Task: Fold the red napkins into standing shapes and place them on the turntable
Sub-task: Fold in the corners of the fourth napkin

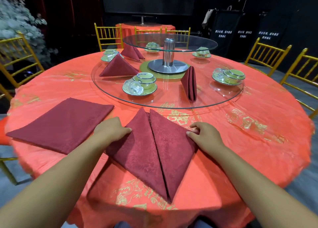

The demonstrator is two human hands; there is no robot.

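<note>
On the near tabletop [240, 150], just short of the turntable [223, 94], the folded napkin [137, 155] lies flat as a diamond. Its long axis runs from the near point away toward the glass. Left hand [111, 129] grips the left corner with curled fingers, while right hand [204, 135] pinches the right corner.

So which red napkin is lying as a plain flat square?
The flat napkin left of the left hand, untouched. The diamond napkin reaches to the right hand; three standing napkins sit on the turntable.
</note>
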